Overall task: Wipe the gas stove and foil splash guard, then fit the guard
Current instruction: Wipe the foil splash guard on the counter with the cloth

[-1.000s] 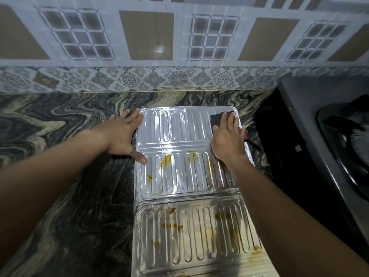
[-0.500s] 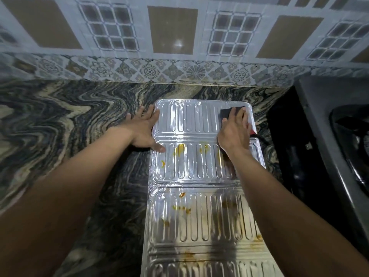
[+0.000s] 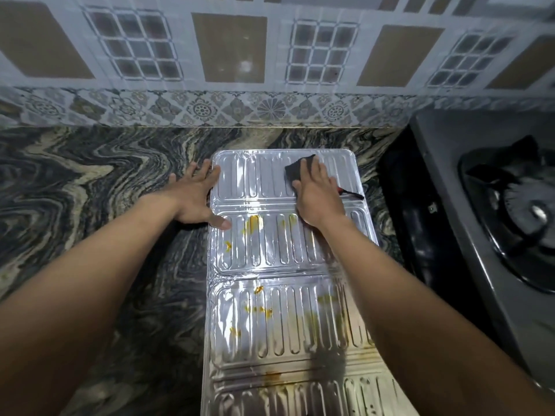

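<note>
Foil splash guard (image 3: 270, 250) lies flat on the marbled countertop (image 3: 90, 181): far edge stops short of the tiled wall (image 3: 228, 52), right edge near the gas stove (image 3: 495, 220) with a dark gap between, bare counter on its left. Yellow stains (image 3: 253, 222) mark the middle and near panels. Left hand (image 3: 195, 196) lies flat at the guard's left edge, thumb on the foil; right hand (image 3: 318, 196), fingers straight, presses a dark cloth (image 3: 297, 172) on the far panel.
</note>
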